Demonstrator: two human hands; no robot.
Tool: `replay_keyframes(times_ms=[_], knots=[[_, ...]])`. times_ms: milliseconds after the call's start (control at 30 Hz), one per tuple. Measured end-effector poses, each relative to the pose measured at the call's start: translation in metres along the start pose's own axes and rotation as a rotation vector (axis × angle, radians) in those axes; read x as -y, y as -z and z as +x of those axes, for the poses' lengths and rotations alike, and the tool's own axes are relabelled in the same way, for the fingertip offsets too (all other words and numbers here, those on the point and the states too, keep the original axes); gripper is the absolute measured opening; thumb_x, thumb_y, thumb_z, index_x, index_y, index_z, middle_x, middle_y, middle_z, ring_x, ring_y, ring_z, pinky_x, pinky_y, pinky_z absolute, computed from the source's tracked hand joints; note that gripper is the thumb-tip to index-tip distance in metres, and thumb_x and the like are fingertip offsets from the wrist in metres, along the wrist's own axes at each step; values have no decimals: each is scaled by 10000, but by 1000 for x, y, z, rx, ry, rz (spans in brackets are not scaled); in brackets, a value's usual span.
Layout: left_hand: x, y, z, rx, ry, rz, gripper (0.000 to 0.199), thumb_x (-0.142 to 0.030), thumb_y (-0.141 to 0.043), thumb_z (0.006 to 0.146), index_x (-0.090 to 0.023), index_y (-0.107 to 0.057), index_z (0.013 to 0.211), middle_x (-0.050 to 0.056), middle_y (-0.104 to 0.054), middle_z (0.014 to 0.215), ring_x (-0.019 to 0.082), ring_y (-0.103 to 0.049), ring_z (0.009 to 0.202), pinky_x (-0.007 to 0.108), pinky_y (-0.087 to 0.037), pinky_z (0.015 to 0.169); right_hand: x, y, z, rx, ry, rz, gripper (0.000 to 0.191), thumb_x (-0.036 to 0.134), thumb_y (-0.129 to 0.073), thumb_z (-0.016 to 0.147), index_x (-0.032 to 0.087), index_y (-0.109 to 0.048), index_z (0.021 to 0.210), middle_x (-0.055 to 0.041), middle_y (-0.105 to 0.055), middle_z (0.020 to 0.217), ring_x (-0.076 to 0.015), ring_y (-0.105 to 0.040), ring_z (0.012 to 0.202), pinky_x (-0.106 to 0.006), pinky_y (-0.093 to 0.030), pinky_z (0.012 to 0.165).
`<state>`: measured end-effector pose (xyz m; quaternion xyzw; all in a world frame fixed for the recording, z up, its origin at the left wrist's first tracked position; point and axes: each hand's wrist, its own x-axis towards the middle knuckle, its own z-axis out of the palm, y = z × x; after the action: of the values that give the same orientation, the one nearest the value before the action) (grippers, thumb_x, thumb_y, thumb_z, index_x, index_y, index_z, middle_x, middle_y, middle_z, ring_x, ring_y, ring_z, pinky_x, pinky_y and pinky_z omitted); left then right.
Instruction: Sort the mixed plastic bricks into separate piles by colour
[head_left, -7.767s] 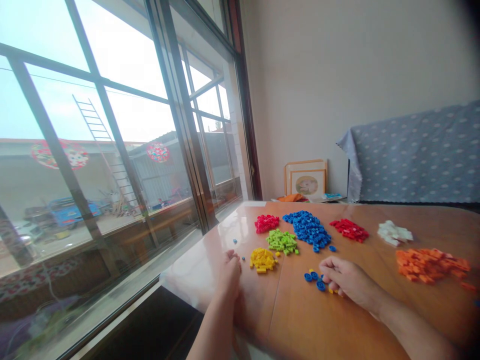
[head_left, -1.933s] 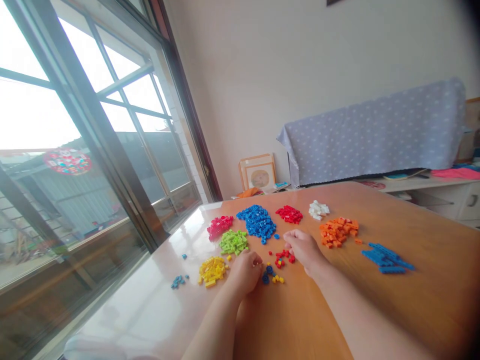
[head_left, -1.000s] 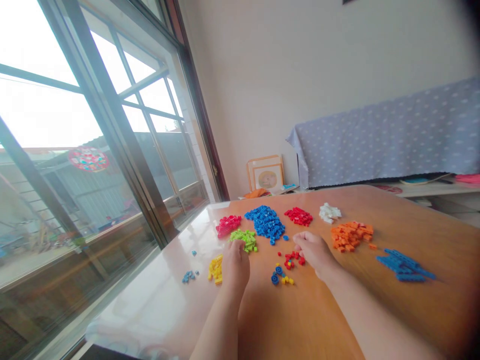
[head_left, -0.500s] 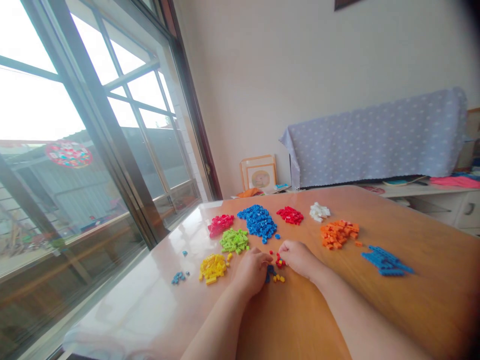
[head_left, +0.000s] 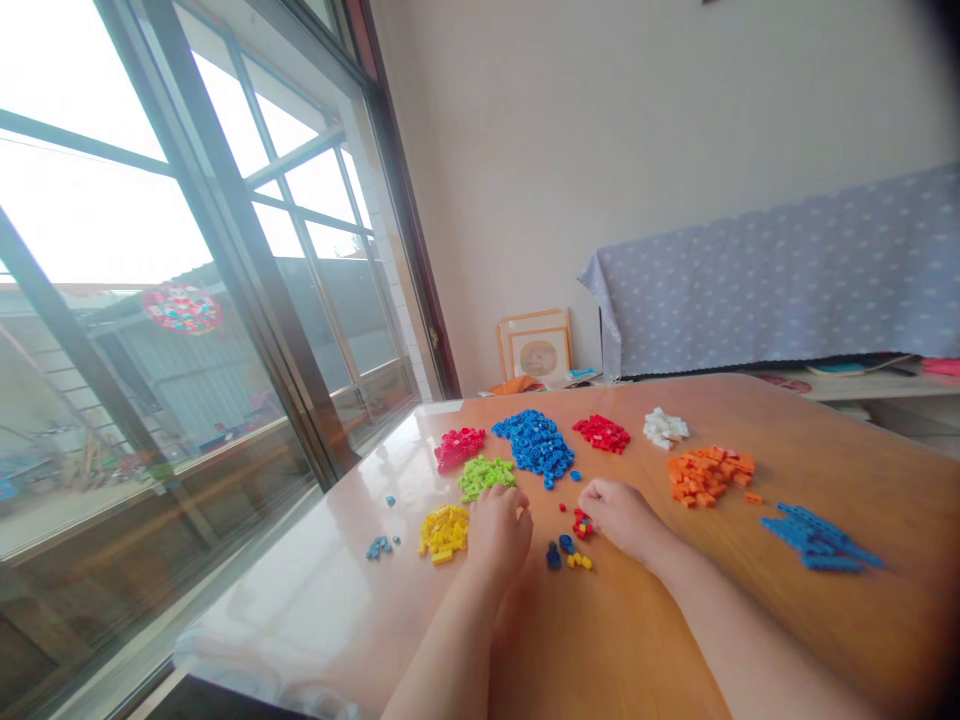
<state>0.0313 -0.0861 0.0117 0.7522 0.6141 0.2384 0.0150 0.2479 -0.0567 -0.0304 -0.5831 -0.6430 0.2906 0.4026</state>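
My left hand (head_left: 500,530) is held just right of the yellow brick pile (head_left: 444,533) and in front of the lime-green brick pile (head_left: 484,478). Its fingers are loosely bent and somewhat apart, and I see nothing in them. My right hand (head_left: 619,515) has thumb and fingers pinched together beside a small cluster of red bricks with a bit of yellow (head_left: 582,523). Whatever is between those fingertips is hidden. Between the hands lie dark blue round pieces (head_left: 553,555) and a few small yellow bricks (head_left: 579,562).
Sorted piles lie across the wooden table (head_left: 600,640): blue round pieces (head_left: 536,443), red (head_left: 602,433), pinkish-red (head_left: 459,449), white (head_left: 665,428), orange (head_left: 709,475) and long blue pieces (head_left: 819,537). Small grey-blue pieces (head_left: 379,547) sit at left. A window (head_left: 225,300) borders the left side.
My left hand has drawn back leftward from the small pieces, uncovering the dark blue ones. My right hand stays by the red cluster. The view has turned slightly left.
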Motion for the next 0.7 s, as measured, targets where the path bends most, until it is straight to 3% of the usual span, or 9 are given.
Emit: replay_keyframes(times_ms=[167, 267, 433, 700], knots=[[16, 23, -4, -100, 229, 244, 177, -237, -498, 837, -238, -660, 908, 101, -622, 1033, 303, -498, 1039, 425, -359, 862, 1, 1, 0, -8, -8, 15, 177, 334, -546, 774, 196, -617, 689, 9, -621, 572, -141, -540, 557, -222, -312, 507], [15, 29, -6, -129, 277, 254, 206, -232, -482, 840, -243, -640, 973, 103, -609, 1089, 311, -474, 1065, 434, -349, 869, 2, 3, 0, -20, -8, 0, 179, 332, -541, 773, 197, -628, 693, 5, -637, 600, -143, -546, 584, -222, -323, 525], [2, 26, -7, -128, 156, 130, 208, -254, -474, 873, -254, -644, 992, 91, -607, 1097, 297, -465, 1076, 416, -337, 897, 2, 5, 0, -11, -16, -28, 166, 300, -528, 770, 197, -633, 692, 2, -643, 606, -144, -551, 598, -222, -321, 527], [-16, -1, -8, -41, -61, -75, 219, -143, -505, 823, -247, -671, 922, 50, -660, 978, 225, -533, 988, 321, -384, 859, -2, 4, -3, 70, -10, -138, 128, 252, -560, 744, 197, -666, 698, 0, -666, 647, -133, -544, 588, -220, -291, 519]])
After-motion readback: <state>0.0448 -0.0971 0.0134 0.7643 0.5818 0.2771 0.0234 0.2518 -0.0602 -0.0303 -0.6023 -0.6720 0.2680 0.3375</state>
